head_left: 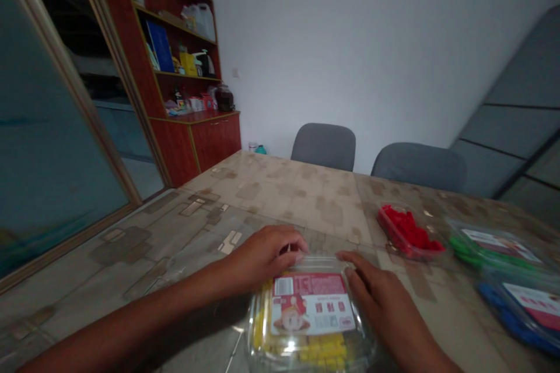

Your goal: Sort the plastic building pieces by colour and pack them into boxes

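A clear plastic container (306, 341) with a labelled lid (319, 306) is on the table in front of me, and small yellow pieces (326, 349) show inside it. My left hand (273, 250) is at the far left corner of the lid, its fingers curled and the thumb and fingertips at the rim. Along the far right corner and right side, my right hand (376, 288) grips the same container with bent fingers. Whether the lid is fully closed cannot be made out.
To the right lie a tray of red pieces (411, 233), a container with green pieces (494, 247) and one with blue pieces (520, 306). Two grey chairs (324, 145) stand behind the patterned table (280, 192). A red-brown cabinet (214, 140) is at the back left.
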`<state>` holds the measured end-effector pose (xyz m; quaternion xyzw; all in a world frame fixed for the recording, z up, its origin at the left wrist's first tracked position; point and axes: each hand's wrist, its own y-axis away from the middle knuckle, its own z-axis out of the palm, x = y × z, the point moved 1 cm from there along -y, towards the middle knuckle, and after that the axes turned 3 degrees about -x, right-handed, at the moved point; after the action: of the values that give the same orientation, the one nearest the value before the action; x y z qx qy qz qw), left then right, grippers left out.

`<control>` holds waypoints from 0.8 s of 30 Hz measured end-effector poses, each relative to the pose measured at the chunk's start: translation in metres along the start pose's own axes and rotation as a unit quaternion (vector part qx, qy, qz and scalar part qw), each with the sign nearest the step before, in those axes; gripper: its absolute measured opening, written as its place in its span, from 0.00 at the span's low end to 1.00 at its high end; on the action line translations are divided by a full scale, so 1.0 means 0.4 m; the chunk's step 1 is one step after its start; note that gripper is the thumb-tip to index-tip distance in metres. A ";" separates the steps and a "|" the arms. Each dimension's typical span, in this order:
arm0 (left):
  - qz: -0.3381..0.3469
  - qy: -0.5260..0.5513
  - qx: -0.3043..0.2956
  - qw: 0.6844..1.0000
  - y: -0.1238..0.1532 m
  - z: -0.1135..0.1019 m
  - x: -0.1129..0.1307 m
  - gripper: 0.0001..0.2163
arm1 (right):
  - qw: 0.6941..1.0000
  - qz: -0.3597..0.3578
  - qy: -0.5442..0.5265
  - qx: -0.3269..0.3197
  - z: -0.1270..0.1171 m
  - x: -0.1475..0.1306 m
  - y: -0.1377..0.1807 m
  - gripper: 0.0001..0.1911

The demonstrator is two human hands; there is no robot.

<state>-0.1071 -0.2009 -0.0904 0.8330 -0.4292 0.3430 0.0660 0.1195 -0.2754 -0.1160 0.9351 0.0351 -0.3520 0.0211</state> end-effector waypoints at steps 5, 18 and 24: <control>-0.093 -0.031 0.056 0.994 0.076 0.024 -0.062 0.10 | 0.989 0.064 0.129 -0.032 0.013 0.017 0.007 0.23; -0.185 0.196 0.087 0.959 0.117 0.075 -0.098 0.08 | 0.999 0.030 0.035 -0.011 0.062 0.047 0.014 0.22; -0.200 0.281 0.100 0.933 0.118 0.086 -0.096 0.08 | 0.997 0.011 -0.071 -0.042 0.078 0.046 0.017 0.26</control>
<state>-0.1406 -0.2184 -0.1491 0.7737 -0.1807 0.5838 0.1672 0.1134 -0.2834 -0.1513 0.9065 0.0385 -0.4151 0.0669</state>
